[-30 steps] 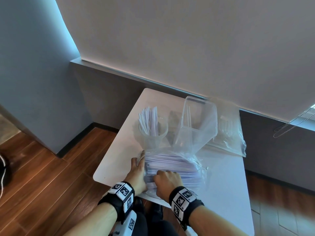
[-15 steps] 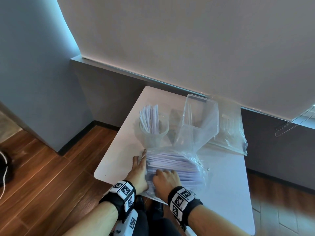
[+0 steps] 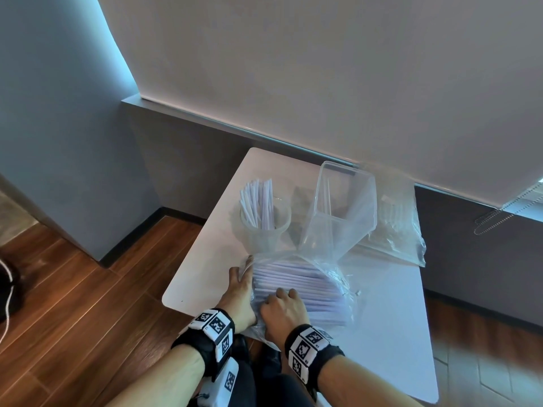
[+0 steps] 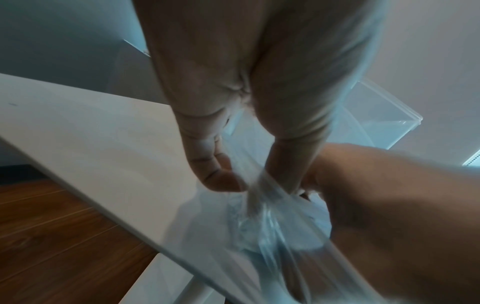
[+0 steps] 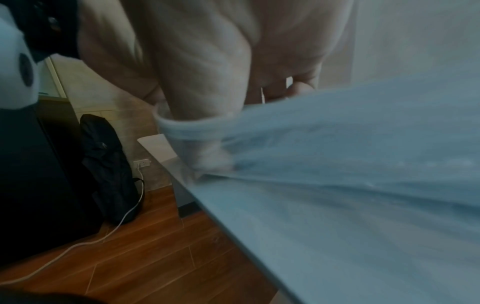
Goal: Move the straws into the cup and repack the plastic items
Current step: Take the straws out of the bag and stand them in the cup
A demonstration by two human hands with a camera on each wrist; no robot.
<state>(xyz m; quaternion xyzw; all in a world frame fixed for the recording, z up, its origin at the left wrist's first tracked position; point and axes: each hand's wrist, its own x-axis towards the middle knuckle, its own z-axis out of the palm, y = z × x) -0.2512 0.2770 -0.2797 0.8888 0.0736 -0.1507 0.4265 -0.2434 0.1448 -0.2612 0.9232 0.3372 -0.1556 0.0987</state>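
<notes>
Only the right wrist view shows a black bag on the wood floor. The left hand pinches the crinkly clear straw bag at the white table's near edge; the right hand grips the film. Farther back stands the straw-filled cup.

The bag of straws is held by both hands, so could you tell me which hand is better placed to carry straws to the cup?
Probably the left hand: it grips the bag at the end nearer the cup. The right hand sits at the table's near edge.
</notes>
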